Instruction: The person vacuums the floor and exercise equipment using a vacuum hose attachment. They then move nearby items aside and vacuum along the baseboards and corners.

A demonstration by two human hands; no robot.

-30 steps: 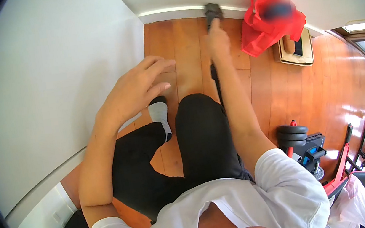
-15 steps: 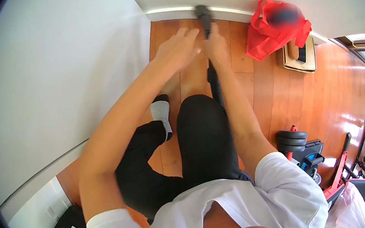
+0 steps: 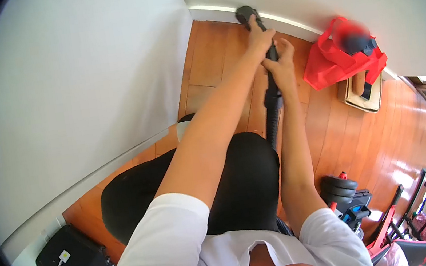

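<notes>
A black vacuum-like tube (image 3: pixel 272 90) with a ribbed hose runs from beside my knee up to a dark brush head (image 3: pixel 247 14) at the white baseboard. Near the brush end, my left hand (image 3: pixel 261 38) is closed round the tube. Just below it, my right hand (image 3: pixel 281 62) wraps the same tube, thumb on one side and fingers on the other. The hose passes between my right forearm and my thigh.
A red bag (image 3: pixel 335 63) with something dark in it leans at the wall, by a cardboard box (image 3: pixel 359 98). Dumbbell plates (image 3: pixel 338 189) and exercise gear stand at right. A black case (image 3: pixel 71 264) is at lower left. A white panel (image 3: pixel 77 86) rises on the left.
My left hand has moved across to the right and taken hold of the tube. My right hand has shifted lower on it. The whole view has turned, and the bag appears lower and farther right.
</notes>
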